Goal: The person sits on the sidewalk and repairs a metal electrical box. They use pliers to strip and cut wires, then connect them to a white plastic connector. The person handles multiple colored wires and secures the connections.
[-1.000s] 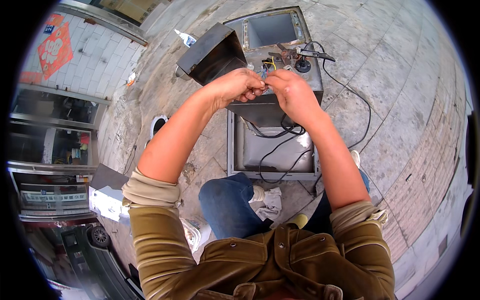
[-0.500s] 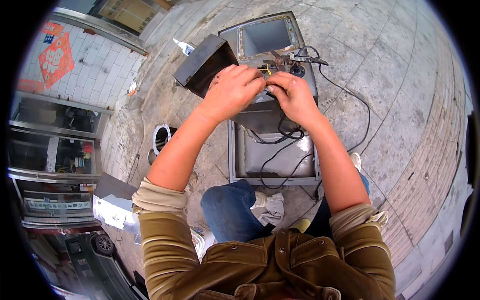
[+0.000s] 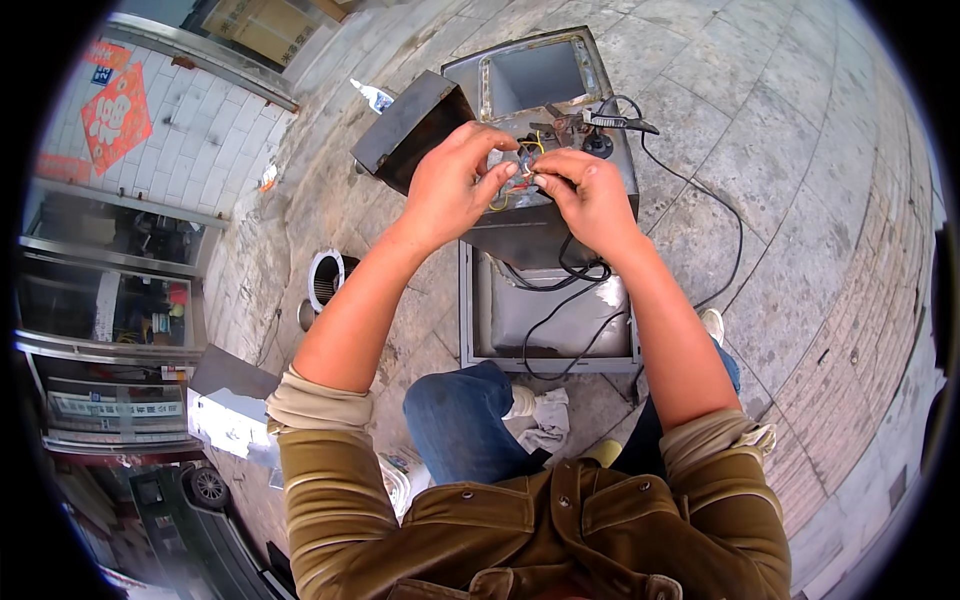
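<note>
Wires (image 3: 525, 168) atop a dark metal housing (image 3: 530, 235)
The left hand (image 3: 450, 192) holds thumb and forefinger apart; the right hand (image 3: 594, 203) pinches one wire. A tilted open box (image 3: 405, 130) adjoins the housing, on grey paving (image 3: 690, 150) near a shopfront (image 3: 105, 300).

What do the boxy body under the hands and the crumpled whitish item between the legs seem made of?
Boxy body: probably metal, dull grey, with rust-coloured staining around its opening. Crumpled whitish item: likely cloth, matte, judging by its soft folds.

left hand (image 3: 450, 192) spread beside coloured wires (image 3: 526, 162); right hand (image 3: 592, 200) pinching them; black cord (image 3: 582, 273) looped before metal box (image 3: 515, 236)
</note>
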Action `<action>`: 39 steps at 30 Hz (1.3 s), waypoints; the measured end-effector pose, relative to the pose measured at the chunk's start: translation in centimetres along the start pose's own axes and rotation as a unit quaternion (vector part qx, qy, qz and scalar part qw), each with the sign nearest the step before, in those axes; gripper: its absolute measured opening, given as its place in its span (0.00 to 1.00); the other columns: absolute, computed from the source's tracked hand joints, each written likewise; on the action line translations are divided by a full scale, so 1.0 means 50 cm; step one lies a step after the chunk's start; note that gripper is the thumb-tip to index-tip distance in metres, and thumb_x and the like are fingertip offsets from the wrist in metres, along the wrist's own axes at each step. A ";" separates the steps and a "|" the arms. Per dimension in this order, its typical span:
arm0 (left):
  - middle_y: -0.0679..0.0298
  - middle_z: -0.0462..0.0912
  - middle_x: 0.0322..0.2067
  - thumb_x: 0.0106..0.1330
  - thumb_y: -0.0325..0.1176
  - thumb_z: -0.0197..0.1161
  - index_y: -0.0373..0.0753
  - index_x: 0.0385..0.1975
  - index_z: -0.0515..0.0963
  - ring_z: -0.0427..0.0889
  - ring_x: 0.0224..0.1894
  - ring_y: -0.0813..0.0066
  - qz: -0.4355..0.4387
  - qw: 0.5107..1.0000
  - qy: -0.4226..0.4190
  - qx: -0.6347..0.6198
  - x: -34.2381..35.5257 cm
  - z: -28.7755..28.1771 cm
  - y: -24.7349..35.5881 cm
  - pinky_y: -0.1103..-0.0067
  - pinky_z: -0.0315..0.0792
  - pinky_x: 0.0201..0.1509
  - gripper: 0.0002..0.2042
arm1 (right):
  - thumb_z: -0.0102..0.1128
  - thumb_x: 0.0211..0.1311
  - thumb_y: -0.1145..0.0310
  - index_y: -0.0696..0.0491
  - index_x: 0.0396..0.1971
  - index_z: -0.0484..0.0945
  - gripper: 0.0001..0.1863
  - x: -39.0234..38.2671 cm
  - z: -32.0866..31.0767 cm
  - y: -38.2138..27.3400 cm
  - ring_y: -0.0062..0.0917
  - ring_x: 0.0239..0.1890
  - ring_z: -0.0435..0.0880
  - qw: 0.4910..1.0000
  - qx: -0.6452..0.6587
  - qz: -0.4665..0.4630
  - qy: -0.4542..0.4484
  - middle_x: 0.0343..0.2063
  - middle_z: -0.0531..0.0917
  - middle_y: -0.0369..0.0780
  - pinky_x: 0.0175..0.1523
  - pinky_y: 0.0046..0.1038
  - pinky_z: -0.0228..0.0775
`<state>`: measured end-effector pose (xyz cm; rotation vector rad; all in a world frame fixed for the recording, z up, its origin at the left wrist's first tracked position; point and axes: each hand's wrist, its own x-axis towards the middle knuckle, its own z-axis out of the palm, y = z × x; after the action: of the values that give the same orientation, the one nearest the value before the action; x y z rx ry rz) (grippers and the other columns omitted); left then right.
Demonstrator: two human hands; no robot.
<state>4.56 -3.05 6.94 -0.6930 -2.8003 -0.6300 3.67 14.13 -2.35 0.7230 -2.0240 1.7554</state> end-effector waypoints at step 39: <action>0.68 0.78 0.27 0.67 0.32 0.57 0.34 0.34 0.79 0.68 0.24 0.86 -0.305 0.806 -0.151 -0.484 0.008 0.035 -0.033 0.87 0.62 0.25 0.08 | 0.62 0.53 0.76 0.56 0.31 0.81 0.05 0.003 -0.011 0.007 0.37 0.38 0.81 0.990 -0.111 -0.085 0.024 0.33 0.84 0.41 0.44 0.33 0.73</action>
<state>3.27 -3.43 4.89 0.0822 -2.7889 -2.3299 3.30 14.67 -2.48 0.7508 -2.0195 1.4127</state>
